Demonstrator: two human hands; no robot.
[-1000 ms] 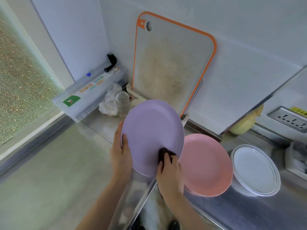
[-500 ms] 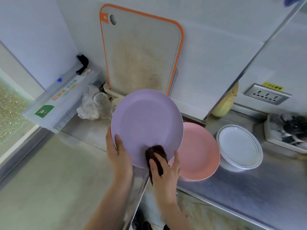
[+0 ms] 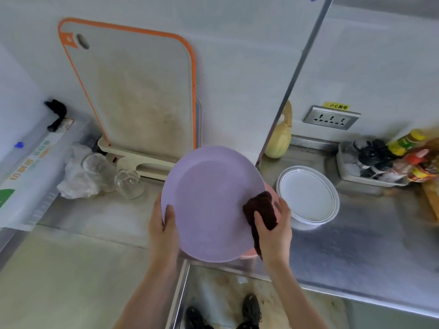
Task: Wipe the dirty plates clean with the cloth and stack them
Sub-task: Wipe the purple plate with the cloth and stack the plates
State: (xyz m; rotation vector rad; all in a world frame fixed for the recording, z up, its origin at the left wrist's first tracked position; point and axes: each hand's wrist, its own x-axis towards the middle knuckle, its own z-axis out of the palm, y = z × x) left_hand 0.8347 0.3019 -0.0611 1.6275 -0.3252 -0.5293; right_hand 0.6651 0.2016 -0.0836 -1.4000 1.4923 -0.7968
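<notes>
A purple plate (image 3: pixel 209 205) is held up over the steel counter, its face toward me. My left hand (image 3: pixel 164 229) grips its left rim, thumb on the face. My right hand (image 3: pixel 275 231) presses a dark brown cloth (image 3: pixel 261 210) against the plate's right edge. A pink plate (image 3: pixel 248 255) lies on the counter beneath, almost wholly hidden by the purple one; only slivers show. A white plate (image 3: pixel 308 195) with a thin dark rim line sits to the right on the counter.
An orange-edged cutting board (image 3: pixel 133 91) leans on the wall behind. Glass cups (image 3: pixel 128 184) and a plastic bag (image 3: pixel 76 179) stand at the left, a yellow bottle (image 3: pixel 280 138) and a tray of condiment bottles (image 3: pixel 384 162) at the right. A wall socket (image 3: pixel 331 119) is above.
The purple plate has moved right and now covers most of the pink plate. The cloth has slid from the plate's lower edge to its right edge. The view has shifted right.
</notes>
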